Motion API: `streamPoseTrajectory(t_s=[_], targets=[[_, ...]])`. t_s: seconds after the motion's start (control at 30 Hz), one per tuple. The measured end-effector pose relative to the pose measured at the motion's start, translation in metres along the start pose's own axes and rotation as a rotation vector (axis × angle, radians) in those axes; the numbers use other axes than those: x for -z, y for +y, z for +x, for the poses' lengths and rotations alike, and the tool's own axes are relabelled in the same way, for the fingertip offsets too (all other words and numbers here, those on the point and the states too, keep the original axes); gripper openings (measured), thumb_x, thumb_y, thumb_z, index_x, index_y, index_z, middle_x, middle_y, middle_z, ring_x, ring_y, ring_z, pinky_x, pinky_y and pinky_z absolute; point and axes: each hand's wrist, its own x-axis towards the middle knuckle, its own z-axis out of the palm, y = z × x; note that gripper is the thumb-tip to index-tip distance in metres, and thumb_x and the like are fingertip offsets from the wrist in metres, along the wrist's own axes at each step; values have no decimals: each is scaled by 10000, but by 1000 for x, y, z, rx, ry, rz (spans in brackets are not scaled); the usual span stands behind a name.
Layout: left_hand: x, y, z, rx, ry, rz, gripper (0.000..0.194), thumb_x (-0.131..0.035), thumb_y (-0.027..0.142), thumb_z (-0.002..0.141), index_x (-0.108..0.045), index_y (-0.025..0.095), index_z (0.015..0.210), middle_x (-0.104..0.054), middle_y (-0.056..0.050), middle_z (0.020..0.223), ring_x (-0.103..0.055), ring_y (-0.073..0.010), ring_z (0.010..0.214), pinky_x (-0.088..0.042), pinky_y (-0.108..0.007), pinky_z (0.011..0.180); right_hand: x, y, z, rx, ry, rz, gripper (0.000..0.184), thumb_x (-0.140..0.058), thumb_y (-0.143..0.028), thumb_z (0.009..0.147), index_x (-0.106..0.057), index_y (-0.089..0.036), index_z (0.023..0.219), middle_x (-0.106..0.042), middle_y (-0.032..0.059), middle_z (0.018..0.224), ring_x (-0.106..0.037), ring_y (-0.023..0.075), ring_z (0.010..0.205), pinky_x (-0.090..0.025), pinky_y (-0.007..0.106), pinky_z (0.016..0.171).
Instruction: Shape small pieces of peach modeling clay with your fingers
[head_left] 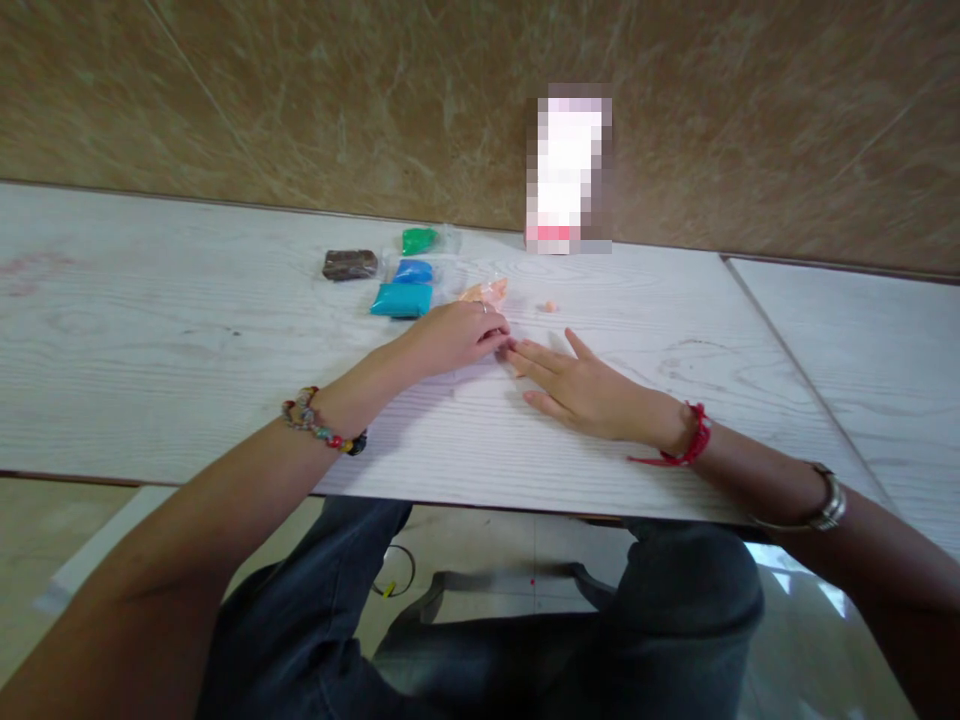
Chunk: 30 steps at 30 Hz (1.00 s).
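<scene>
My left hand [466, 334] has its fingers curled together at the middle of the table, and whatever is between the fingertips is hidden. Flat and outstretched, my right hand [581, 388] rests with its fingertips meeting those of my left. A bit of peach modelling clay [519, 371] shows beneath the right fingers. Just beyond my left hand lies a clear packet of peach clay [489, 291], partly covered by that hand. A small peach clay lump [550, 307] sits apart on the table, beyond my right fingers.
Left of the peach packet lie packets of teal clay [402, 300], blue clay [413, 271], green clay [418, 240] and brown clay [350, 265]. A blurred-out upright device [568, 170] leans against the marbled wall [337, 100]. The white wood-grain table [187, 330] has a seam at right.
</scene>
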Motion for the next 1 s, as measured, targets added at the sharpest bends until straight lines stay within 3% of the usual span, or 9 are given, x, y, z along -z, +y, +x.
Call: streamPoseTrajectory(t_s=[0.2,0.37,0.5,0.63,0.8,0.9,1.0], targets=[[3,-1,-2,55,35,82,328,-364,283,873,-658,139,905,-682,-64,930,-609,-174,842,-420,-266,690,11,-2,-24,115,-134,82,520,-277,-373,934,-234,-186,1416,-292,100,1458,-277,227,1342,-149,568,1081],[6,2,-2,115,31,125,316,-365,254,866,-655,128,874,-682,-76,929,-607,-181,834,-411,-263,671,4,0,-12,12,-46,49,524,-278,-366,932,-215,-187,1421,-254,123,1470,-272,258,1342,-150,612,1055],[5,0,-2,124,20,95,314,-371,272,867,-651,130,894,-680,-69,916,-601,-163,804,-407,-252,677,-2,8,1,-28,-47,79,532,-255,-355,937,-163,-176,1429,-243,130,1475,-237,261,1356,-159,620,1040],[4,0,-2,79,28,50,287,-396,261,857,-655,142,892,-681,-55,910,-597,-155,801,-404,-249,685,-2,15,-4,-37,18,196,586,-313,-344,923,-93,-166,1436,-348,141,1432,-391,237,1276,-230,548,1047],[6,7,-3,-4,4,-82,274,-423,278,855,-660,143,833,-674,-42,812,-589,-134,746,-398,-239,669,-3,18,0,-125,131,193,414,-439,-265,871,-439,-179,1276,-553,87,1259,-552,213,1068,-422,387,901],[6,11,-3,-66,-12,-151,242,-463,304,844,-657,161,828,-648,-18,742,-561,-112,684,-377,-223,626,-7,19,8,-83,211,210,234,-469,-246,866,-616,-180,1035,-643,70,1081,-583,184,972,-441,336,850],[5,17,-3,-112,-42,-180,220,-530,349,814,-637,164,762,-590,5,644,-512,-99,608,-336,-212,566,-9,20,13,-97,281,230,196,-483,-251,869,-654,-155,856,-671,74,926,-592,168,882,-448,307,802]])
